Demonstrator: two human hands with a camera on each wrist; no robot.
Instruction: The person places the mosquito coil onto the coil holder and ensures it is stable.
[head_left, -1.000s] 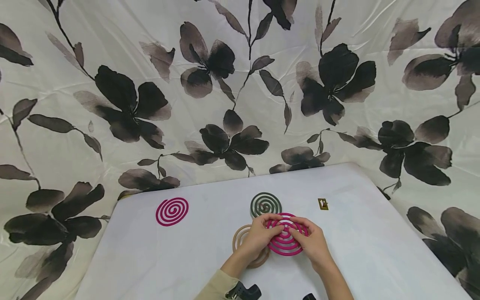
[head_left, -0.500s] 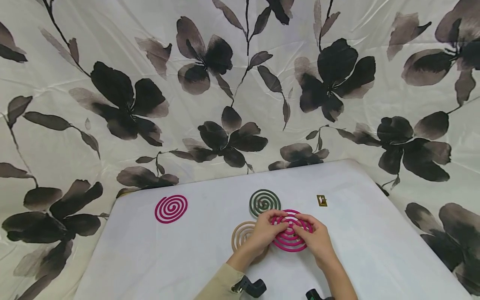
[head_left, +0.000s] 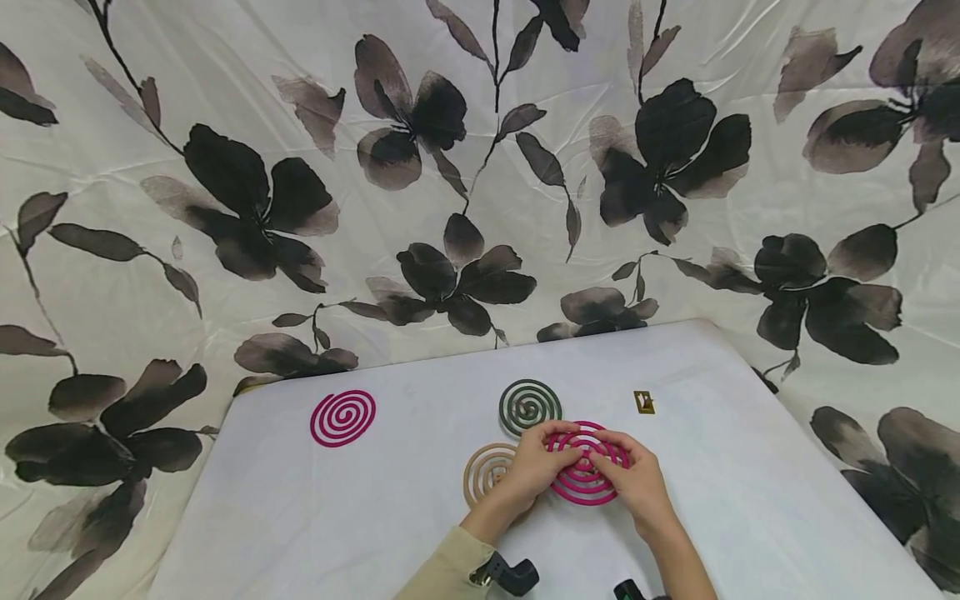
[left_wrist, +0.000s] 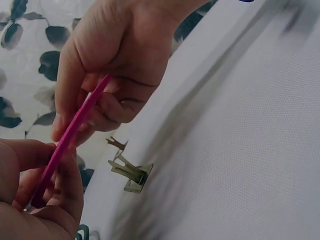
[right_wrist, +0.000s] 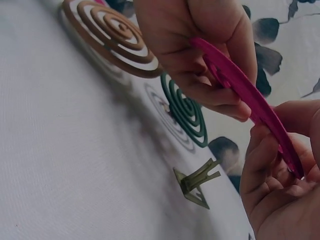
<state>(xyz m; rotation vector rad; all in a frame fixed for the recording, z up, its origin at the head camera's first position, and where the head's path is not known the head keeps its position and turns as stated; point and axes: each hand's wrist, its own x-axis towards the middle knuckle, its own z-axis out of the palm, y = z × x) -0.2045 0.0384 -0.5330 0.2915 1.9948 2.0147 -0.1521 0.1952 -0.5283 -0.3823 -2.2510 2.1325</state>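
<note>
Both hands hold a pink mosquito coil (head_left: 586,502) above the white table. My left hand (head_left: 534,461) pinches its left side and my right hand (head_left: 636,477) its right side. Seen edge-on, the coil (right_wrist: 261,107) slants between the hands in both wrist views. A tan mosquito coil (head_left: 471,479) is partly covered by the left hand and forearm. Behind the hands, a green mosquito coil (head_left: 528,408) sits raised off the table. In the left wrist view a small forked metal stand (left_wrist: 131,172) is below the hands, with a second forked metal piece (left_wrist: 116,143) behind it.
Another pink coil (head_left: 342,418) lies toward the table's back left. A gold metal stand (head_left: 644,402) is at the back right. The white table (head_left: 315,517) meets a floral cloth (head_left: 450,200) behind it. Dark wrist devices (head_left: 513,575) show at the bottom.
Both hands have shifted slightly right with the pink coil, uncovering more of the tan coil's upper part. The head view has tilted a little. Both hands keep their hold.
</note>
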